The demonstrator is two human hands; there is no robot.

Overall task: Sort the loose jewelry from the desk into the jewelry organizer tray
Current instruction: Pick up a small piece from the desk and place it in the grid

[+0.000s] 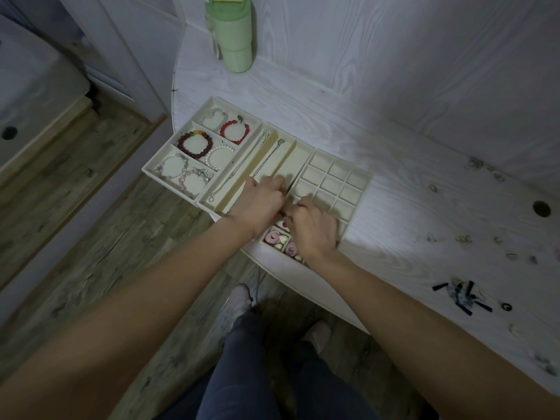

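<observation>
My left hand point(263, 197) and right hand point(312, 227) meet, fingers curled, over the jewelry organizer tray point(360, 194) at the counter's near-left edge; what they pinch I cannot tell. Loose jewelry point(463, 238) waits toward the right edge. Next: seat this piece, then reach right.

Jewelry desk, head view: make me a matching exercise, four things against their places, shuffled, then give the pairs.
Things:
1. green tumbler
2. dark red bead bracelet
3. black hair clips
4. chain necklace

Places:
A. long narrow slot in the middle tray
B. far edge of the desk, beyond the trays
C. square compartment in the left tray
D. loose on the desk, right of the trays

Pairs: 1-B, 2-C, 3-D, 4-A
</observation>
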